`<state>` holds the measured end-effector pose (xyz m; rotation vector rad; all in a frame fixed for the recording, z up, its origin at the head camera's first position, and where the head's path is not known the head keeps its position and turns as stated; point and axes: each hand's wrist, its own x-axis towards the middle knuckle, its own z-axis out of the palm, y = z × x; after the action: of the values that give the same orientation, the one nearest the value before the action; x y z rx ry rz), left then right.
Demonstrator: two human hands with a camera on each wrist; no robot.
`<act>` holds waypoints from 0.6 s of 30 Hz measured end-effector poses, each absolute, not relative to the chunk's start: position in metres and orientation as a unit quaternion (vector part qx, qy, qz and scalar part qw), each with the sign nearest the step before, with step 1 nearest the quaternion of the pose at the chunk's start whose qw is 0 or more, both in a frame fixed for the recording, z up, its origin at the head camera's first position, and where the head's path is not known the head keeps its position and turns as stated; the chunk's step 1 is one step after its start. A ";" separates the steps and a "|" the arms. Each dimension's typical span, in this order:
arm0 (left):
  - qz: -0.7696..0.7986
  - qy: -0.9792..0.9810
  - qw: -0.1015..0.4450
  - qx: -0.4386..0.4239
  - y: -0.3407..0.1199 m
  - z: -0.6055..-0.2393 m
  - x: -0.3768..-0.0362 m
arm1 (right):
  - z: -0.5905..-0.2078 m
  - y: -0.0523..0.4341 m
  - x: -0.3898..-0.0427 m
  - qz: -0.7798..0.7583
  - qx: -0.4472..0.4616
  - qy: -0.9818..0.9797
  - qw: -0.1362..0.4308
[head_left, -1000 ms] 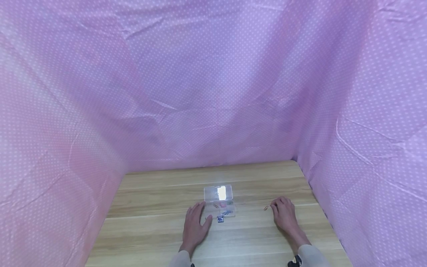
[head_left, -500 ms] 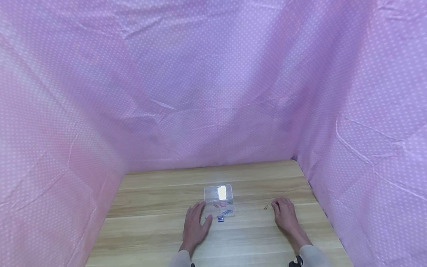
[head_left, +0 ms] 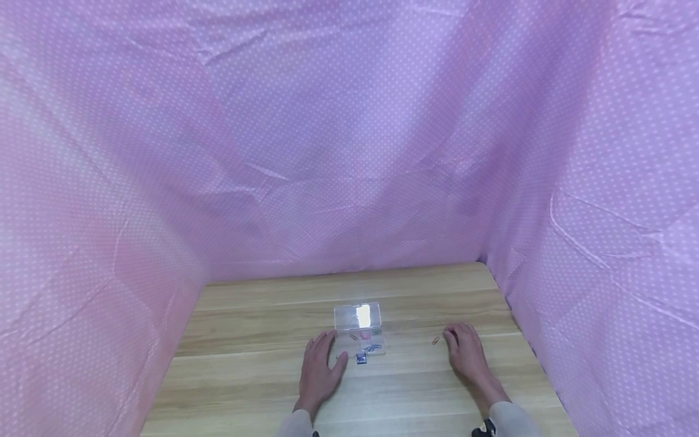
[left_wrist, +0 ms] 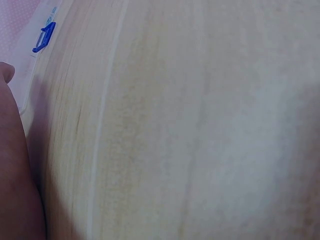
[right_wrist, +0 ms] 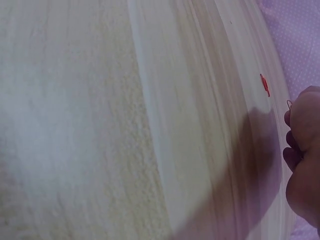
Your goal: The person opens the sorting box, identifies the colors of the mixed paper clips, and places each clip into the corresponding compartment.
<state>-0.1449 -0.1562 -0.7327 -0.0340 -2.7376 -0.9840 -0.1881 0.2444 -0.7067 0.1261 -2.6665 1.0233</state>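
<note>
A clear plastic box [head_left: 346,349] with its lid [head_left: 349,317] swung back lies on the table; several coloured paper clips [head_left: 373,348] lie in its compartments. Its blue latch [head_left: 361,359] faces the front. Along the box's left side rests my left hand [head_left: 319,371], thumb and fingers spread, fingertips at its edge. My right hand [head_left: 466,353], to the right, pinches a thin paper clip [right_wrist: 289,104] between thumb and fingertips; much of that clip is hidden. A red paper clip [head_left: 435,340] lies on the wood just left of the right fingertips.
The wood-grain table [head_left: 240,364] has a rounded far right corner. Pink dotted cloth [head_left: 349,182] hangs behind it and on both sides, close to the table's edges.
My right hand has shifted very slightly, its fingertips drawing a little away from the red paper clip on the table. The left hand and the box stay put.
</note>
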 end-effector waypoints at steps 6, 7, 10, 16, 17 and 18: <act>-0.343 -0.934 0.099 -0.004 -0.157 -0.733 -0.145 | -0.700 0.240 -0.188 0.366 0.032 -0.921 0.130; -0.343 -0.934 0.098 -0.003 -0.157 -0.733 -0.145 | -0.699 0.239 -0.188 0.368 0.030 -0.921 0.126; -0.345 -0.934 0.095 -0.001 -0.156 -0.733 -0.145 | -0.695 0.235 -0.187 0.378 0.023 -0.919 0.113; -0.342 -0.934 0.098 -0.001 -0.157 -0.733 -0.145 | -0.688 0.223 -0.186 0.392 0.028 -0.913 0.113; -0.342 -0.934 0.099 -0.002 -0.157 -0.733 -0.145 | -0.687 0.221 -0.187 0.393 0.032 -0.912 0.116; -0.341 -0.934 0.101 -0.003 -0.157 -0.733 -0.145 | -0.687 0.218 -0.187 0.394 0.035 -0.911 0.119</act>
<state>-0.1446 -0.1567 -0.7334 -0.0100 -2.7607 -1.0088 -0.1868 0.2178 -0.6865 0.1037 -2.6629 1.1524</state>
